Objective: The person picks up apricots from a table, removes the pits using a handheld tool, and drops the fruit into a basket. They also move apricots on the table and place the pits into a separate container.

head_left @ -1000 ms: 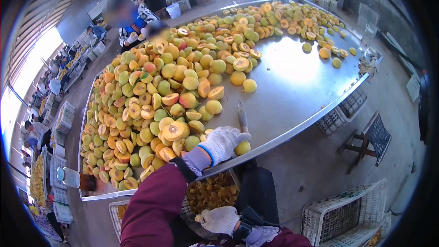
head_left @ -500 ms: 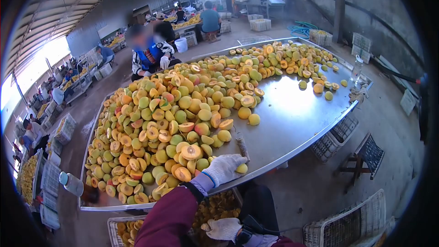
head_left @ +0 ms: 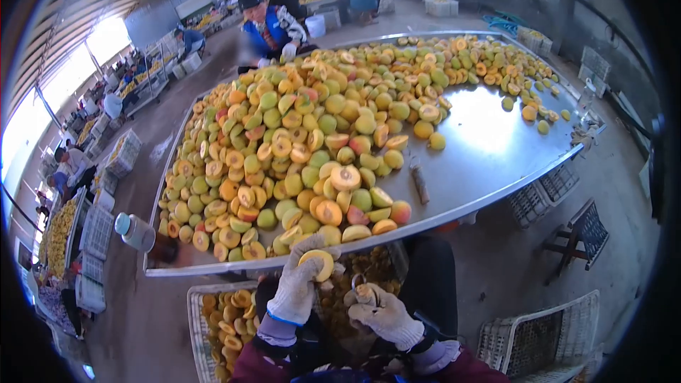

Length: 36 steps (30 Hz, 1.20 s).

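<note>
My left hand (head_left: pixel 295 287), in a whitish glove, holds a halved peach (head_left: pixel 316 264) with its cut face showing, just below the table's near edge. To its right my gloved right hand (head_left: pixel 383 314) is closed round a small tool with a curved metal loop (head_left: pixel 358 281) at its tip. Halved peaches, green, yellow and red, form a large pile (head_left: pixel 284 149) on the metal table (head_left: pixel 468 142). On the bare metal right of the pile lies a knife-like tool (head_left: pixel 419 184). Below my hands is a container of dark peach scraps (head_left: pixel 372 264).
A crate of peach halves (head_left: pixel 230 323) stands at lower left, an empty crate (head_left: pixel 532 344) at lower right. A bottle (head_left: pixel 138 234) is at the table's left corner. Right of the table is a folding stool (head_left: pixel 578 237). A person (head_left: pixel 269 28) sits across the table.
My left hand has moved from the tabletop to below its edge, now with a peach half. My right hand has risen towards it with the loop tool. The camera view has shifted.
</note>
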Motion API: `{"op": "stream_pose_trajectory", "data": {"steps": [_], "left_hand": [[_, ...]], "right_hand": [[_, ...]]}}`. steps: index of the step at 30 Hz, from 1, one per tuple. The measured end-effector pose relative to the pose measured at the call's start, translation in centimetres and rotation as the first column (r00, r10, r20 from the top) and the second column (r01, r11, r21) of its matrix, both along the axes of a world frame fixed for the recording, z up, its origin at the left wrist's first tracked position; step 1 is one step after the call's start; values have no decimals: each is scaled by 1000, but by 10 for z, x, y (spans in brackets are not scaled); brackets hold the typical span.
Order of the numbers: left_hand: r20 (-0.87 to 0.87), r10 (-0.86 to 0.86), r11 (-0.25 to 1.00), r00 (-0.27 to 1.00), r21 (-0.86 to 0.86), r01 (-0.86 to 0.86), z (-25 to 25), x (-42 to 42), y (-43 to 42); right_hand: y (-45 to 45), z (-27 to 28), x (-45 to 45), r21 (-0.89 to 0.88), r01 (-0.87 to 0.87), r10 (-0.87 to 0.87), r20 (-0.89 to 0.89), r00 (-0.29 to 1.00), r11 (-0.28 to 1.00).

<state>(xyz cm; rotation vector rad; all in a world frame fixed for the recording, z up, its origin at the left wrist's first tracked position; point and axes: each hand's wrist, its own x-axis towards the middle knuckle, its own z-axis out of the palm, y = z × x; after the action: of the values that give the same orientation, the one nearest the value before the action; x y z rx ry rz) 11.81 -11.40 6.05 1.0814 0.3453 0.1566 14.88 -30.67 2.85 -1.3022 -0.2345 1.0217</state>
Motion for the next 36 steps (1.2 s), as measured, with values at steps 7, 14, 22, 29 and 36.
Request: {"op": "stream_pose_trajectory", "data": {"steps": [7, 14, 22, 29, 36], "left_hand": [[-11, 38, 985, 999, -169, -39, -1, -44, -17], [-24, 54, 997, 998, -52, -56, 8, -73, -12], [25, 222, 975, 975, -27, -222, 17, -104, -14], [104, 1, 952, 995, 304, -33, 38, -116, 6], [163, 199, 967, 966, 130, -220, 34, -122, -30]], "right_hand": [[15, 28, -30, -369, 32, 225, 631, 742, 929], [37, 50, -48, -515, 20, 364, 632, 684, 857], [55, 46, -74, -442, -125, 390, 581, 715, 888], [51, 60, -72, 45, -470, 468, -222, 855, 881], [34, 67, -78, 67, -416, 410, -372, 833, 907]]}}
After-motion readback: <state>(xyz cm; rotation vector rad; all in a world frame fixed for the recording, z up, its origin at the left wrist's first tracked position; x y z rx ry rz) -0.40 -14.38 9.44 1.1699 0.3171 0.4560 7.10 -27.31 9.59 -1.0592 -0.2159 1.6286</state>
